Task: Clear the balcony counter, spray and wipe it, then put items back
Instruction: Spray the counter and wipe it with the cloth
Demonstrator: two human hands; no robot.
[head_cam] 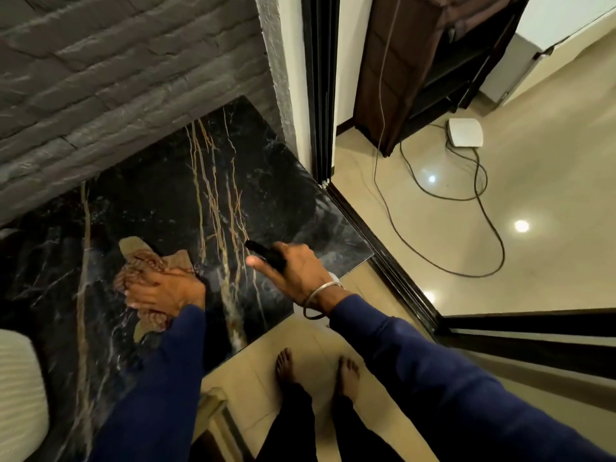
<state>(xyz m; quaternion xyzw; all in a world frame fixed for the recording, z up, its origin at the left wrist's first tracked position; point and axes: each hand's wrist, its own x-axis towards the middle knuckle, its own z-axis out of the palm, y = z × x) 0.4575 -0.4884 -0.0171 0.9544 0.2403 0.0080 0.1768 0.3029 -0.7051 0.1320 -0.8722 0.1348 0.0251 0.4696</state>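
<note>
A black marble counter (160, 195) with gold and white veins fills the left and middle of the head view. My left hand (163, 291) presses flat on a brown checked cloth (140, 265) lying on the counter. My right hand (293, 271) hovers over the counter's near right corner, closed around a spray bottle whose black nozzle (266, 255) points left; the bottle's body is mostly hidden under the hand. A metal bangle (316, 301) hangs at that wrist.
A grey stone-clad wall (116, 78) backs the counter. A white ribbed object (16, 388) sits at the left edge. The dark sliding-door track (383, 255) runs to the right. Cables (466, 195) and a white device (465, 132) lie on the tiled floor. My bare feet (316, 368) stand below.
</note>
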